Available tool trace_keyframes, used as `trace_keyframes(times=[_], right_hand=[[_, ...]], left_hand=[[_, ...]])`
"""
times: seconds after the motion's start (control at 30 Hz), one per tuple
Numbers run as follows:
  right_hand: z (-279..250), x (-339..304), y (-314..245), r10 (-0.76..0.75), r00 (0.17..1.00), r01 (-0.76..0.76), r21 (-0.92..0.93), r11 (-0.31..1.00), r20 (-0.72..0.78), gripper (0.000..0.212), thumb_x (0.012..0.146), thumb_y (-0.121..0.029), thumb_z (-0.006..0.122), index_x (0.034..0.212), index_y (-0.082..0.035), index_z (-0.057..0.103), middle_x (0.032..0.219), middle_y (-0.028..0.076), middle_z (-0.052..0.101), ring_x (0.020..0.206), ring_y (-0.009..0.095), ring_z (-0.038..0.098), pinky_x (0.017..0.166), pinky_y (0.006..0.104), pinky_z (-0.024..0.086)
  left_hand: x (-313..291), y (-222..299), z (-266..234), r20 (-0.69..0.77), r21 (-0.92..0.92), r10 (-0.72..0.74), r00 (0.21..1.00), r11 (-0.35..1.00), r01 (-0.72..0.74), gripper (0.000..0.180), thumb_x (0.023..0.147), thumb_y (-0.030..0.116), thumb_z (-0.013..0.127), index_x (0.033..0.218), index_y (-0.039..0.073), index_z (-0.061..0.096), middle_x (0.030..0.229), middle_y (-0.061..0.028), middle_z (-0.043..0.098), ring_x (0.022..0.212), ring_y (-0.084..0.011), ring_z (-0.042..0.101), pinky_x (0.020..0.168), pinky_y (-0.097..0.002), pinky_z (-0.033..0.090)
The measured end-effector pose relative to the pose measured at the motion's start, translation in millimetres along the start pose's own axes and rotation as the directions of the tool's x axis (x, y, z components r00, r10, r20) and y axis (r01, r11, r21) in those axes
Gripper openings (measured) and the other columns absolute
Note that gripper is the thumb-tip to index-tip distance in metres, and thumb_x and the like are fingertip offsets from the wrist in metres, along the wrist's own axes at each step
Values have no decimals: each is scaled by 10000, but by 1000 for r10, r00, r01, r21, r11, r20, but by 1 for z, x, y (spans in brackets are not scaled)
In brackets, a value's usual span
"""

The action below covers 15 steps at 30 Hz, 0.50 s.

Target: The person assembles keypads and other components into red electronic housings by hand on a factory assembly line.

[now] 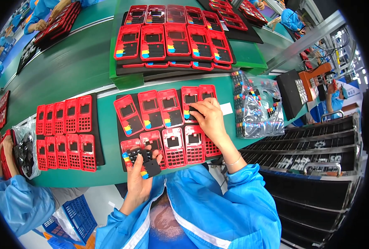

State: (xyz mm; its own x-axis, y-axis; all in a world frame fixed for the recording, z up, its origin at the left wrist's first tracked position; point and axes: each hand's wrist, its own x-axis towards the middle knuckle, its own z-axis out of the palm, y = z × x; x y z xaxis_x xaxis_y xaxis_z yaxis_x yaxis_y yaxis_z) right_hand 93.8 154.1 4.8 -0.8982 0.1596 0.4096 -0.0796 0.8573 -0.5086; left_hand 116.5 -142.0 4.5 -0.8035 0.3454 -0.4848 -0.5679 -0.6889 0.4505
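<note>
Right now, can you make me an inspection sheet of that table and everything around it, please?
Surface: green tabletop, with a black board under the nearest casings.
Job's things: red handset casings in two rows on the board; several in the lower row show open key holes.
Clutter: clear plastic bag of keypads and a white card, right of the board.
Hands: left hand holds loose black keypads; right hand is at an upper-row casing.
Cables: thin dark cables near the metal frame, upper right.
Surroundings: black racks at right; blue crate and a co-worker's blue sleeve at left.
</note>
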Motion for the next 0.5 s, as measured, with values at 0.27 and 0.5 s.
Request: trace_keyframes(times=[0.27,0.5], right_hand=[[-9,-7,-1,-215,969,227,-103,968,118,272,823,42,690,1082,-14,752,1144,129,702,1076,333,658,936,431,539],[-14,-4,5,-248,956,257,-42,965,154,259,810,38,697,1061,-8,742,1114,130,712,1019,335,684,957,438,532]], left_hand=[[2,-1,1,-16,35,-7,1000,999,8,352,1073,166,602,1400,78,505,1336,-179,653,1181,-336,684,1034,-518,596],[2,-3,0,-12,23,-25,1000,999,26,338,1066,142,609,1385,72,527,1338,-178,656,1181,-335,686,1041,-533,589]])
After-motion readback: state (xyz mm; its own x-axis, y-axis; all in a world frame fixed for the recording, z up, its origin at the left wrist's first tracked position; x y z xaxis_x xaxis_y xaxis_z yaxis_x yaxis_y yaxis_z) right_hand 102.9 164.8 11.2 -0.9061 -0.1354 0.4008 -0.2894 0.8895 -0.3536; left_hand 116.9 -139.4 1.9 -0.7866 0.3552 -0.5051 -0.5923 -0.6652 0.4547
